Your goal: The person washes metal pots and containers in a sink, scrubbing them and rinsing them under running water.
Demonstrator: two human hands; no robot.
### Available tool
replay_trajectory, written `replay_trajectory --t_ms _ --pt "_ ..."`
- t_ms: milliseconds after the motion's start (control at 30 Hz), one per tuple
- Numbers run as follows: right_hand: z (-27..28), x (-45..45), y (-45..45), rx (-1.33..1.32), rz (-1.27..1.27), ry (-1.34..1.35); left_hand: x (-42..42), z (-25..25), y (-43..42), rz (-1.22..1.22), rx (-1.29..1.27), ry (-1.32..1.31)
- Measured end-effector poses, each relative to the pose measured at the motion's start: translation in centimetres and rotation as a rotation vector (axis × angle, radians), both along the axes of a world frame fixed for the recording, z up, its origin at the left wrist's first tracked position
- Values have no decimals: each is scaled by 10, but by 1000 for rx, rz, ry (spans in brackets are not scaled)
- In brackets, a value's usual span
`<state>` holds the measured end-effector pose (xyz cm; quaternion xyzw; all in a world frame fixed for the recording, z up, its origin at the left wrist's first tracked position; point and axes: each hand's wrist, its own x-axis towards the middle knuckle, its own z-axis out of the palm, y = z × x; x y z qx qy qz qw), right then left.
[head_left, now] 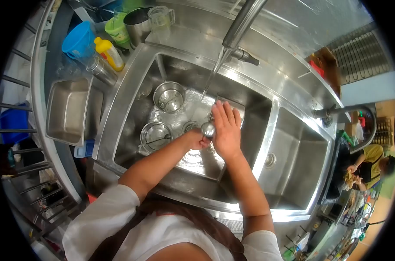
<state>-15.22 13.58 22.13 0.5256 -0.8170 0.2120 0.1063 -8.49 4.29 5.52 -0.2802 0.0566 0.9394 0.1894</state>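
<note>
Over the sink basin (255,108), with the tap (244,24) towards twelve o'clock and a metal pot (169,85) at ten, the left hand's (197,140) curled fingers hold a round-headed metal utensil (208,129) (probably a ladle, its handle hidden). The right hand (227,132), at its three o'clock, has straight fingers nearly together; the utensil should be light, stiff and slippery when wet, best gripped around the handle.

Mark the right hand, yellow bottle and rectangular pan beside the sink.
Right hand (226,134): head view, back of hand.
Yellow bottle (109,54): head view, its side.
Rectangular pan (67,111): head view, bare inside bottom.
</note>
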Motion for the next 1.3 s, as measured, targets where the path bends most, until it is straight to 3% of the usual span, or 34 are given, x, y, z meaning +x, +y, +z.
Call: replay_trajectory --t_ms 67,133,167,200,233,267,300,333,367,400,433,467,500,533,567,633,667,733,767,800,833,900,967,1067,1133,1233,1300 --pt "-7 -16 -7 -2 -19 -48 8 4 -12 -84 17 -92" --pt "-8 -37 -12 -43 -39 -225 12 14 -28 -215 -299 -10" --pt "-5 -53 -13 -44 -44 -232 14 19 -32 -221 -298 -16" --pt "10 -69 -18 225 -234 -788 17 28 -33 -258 -560 17" --pt "6 -80 -14 349 -311 -1087 20 34 -35 -294 -823 55" --pt "2 -92 -11 496 -427 -1342 22 40 -40 -314 -929 154" --pt "-30 -102 -2 439 -430 -1439 22 44 -43 -320 -929 156" --pt "-57 -109 2 380 -430 -1532 21 46 -45 -306 -1165 152" --pt "-68 -107 4 378 -431 -1530 19 50 -47 -284 -1401 147" --pt "-77 -102 8 376 -265 -1245 18 61 -48 -155 -1610 208" --pt "-92 -100 11 371 -103 -958 17 63 -51 -151 -1607 204" --pt "-140 -117 18 427 -55 -462 15 64 -56 -201 -1766 135" --pt "-135 -121 17 431 -49 -461 14 64 -60 -256 -1923 60" --pt "-131 -124 16 102 -292 -831 14 69 -60 -218 -1998 31" --pt "-126 -128 15 -250 -536 -1180 14 65 -62 -217 -1997 23" --pt "-84 -129 4 -583 -423 -1034 11 54 -67 -183 -1959 -97" --pt "-49 -130 -7 -548 -491 -1037 7 82 -61 -36 -1519 -219" --pt "-30 -147 -25 -519 -561 -1040 5 70 -65 -21 -1593 -174" --pt "-34 -163 -34 -561 -463 -586 5 61 -66 -5 -1663 -130" --pt "-36 -176 -40 -583 -354 -132 8 43 -68 16 -1919 28" --pt "-30 -184 -44 -587 -353 -132 8 42 -67 18 -1924 29" --pt "-21 -195 -51 -352 -335 -443 11 40 -61 176 -1679 -24" --pt "-20 -193 -56 -402 -314 -386 13 40 -60 138 -1553 -104" --pt "-7 -189 -59 -190 -437 -370 14 38 -60 262 -1528 -25" --pt "-12 -190 -59 -428 -359 -797 13 40 -58 376 -1376 23" --pt "-21 -190 -61 -622 -273 -942 9 47 -55 507 -1147 45" --pt "-23 -192 -61 -619 -281 -992 5 51 -51 544 -1125 75"
